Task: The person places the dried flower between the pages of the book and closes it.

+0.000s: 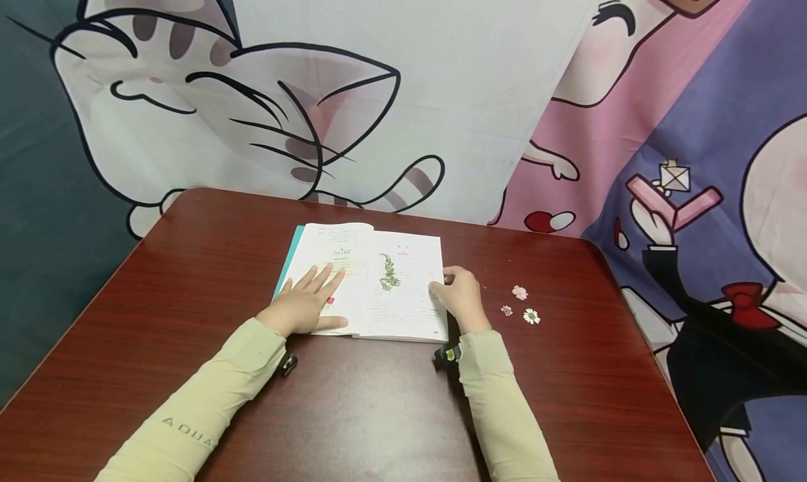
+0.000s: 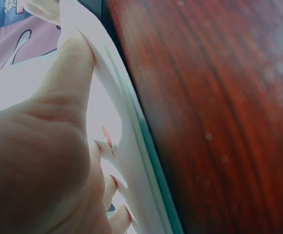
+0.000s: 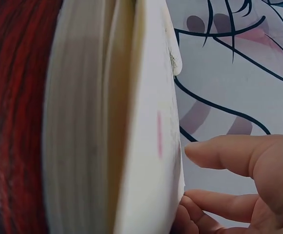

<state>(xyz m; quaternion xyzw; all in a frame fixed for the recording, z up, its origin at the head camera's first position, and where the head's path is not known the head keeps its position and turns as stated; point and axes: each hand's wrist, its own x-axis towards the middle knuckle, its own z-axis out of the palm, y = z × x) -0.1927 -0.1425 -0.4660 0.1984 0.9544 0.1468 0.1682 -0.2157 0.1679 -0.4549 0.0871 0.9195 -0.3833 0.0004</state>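
Note:
An open book lies on the table, its page block and a lifted leaf showing in the right wrist view. My left hand rests on the left page with fingers spread, beside a small red flower shape. At the right page's outer edge, my right hand has its thumb over the page and its fingers curled at the edge, partly hidden behind the paper. A green leafy sprig shows on the right page; whether it is printed or pressed, I cannot tell.
Right of the book lie a pink flower, a small pale flower and a white flower on the dark red table. Behind the table hangs a cartoon-printed cloth.

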